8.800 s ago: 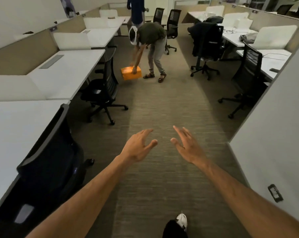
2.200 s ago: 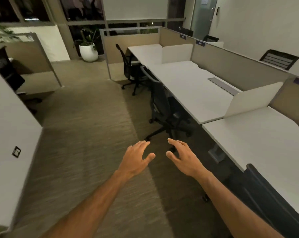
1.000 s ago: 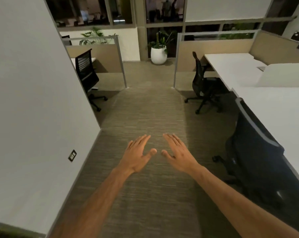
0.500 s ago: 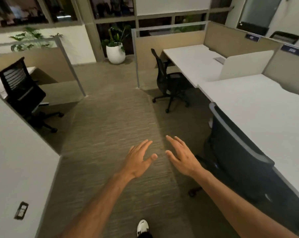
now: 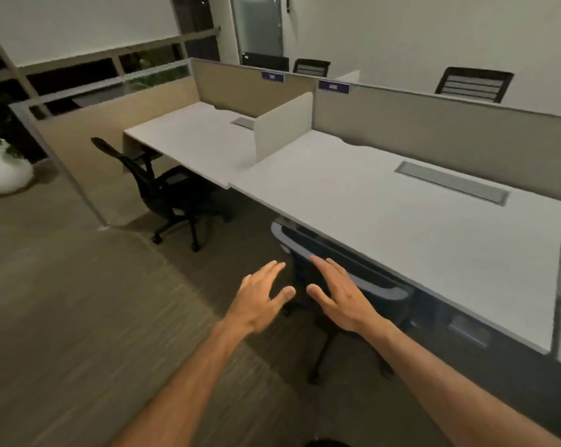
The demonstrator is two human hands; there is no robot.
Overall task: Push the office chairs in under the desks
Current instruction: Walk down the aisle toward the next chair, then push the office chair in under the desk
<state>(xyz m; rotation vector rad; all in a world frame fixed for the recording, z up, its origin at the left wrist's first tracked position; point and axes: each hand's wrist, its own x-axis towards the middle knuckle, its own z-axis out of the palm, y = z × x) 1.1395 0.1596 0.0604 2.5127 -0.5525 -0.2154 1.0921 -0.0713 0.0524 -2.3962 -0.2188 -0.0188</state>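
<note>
Held both hands, left hand (image 5: 260, 302) and right hand (image 5: 340, 296), flat and empty just short of the near chair (image 5: 363, 279) tucked beneath the tabletop (image 5: 401, 227).

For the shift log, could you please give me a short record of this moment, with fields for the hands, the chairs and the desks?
left hand: left hand, open, fingers spread, holding nothing
right hand: right hand, open, over the near chair's backrest; contact cannot be told
near chair: near office chair, backrest close against the near desk edge
far chair: far office chair, seat partly under the far desk, backrest standing out from it
desk divider: white panel between the two desks
other: white plant pot at left
</note>
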